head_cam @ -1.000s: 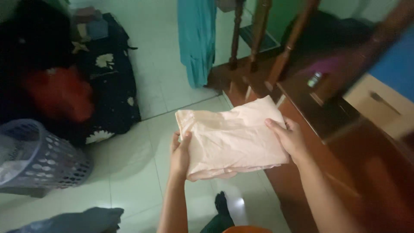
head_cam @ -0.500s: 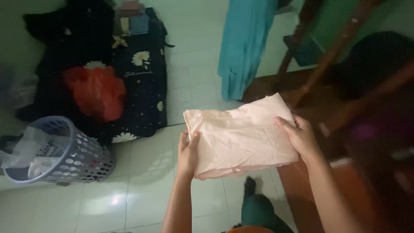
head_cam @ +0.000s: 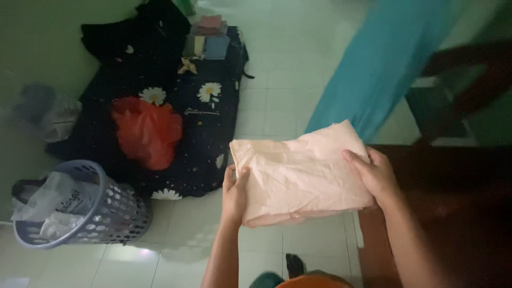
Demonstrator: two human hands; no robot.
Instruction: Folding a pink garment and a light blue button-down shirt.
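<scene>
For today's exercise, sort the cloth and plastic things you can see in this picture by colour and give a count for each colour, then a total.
Peach: 1, the folded cloth held by the left hand and right hand
Red: 1, the plastic bag
Teal: 1, the hanging cloth
Dark with daisies: 1, the floor cloth
Pale blue: 1, the basket
Total: 5

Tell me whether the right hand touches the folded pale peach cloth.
Touching. In the head view the right hand lies on the folded pale peach cloth, fingers over its right edge.
</scene>
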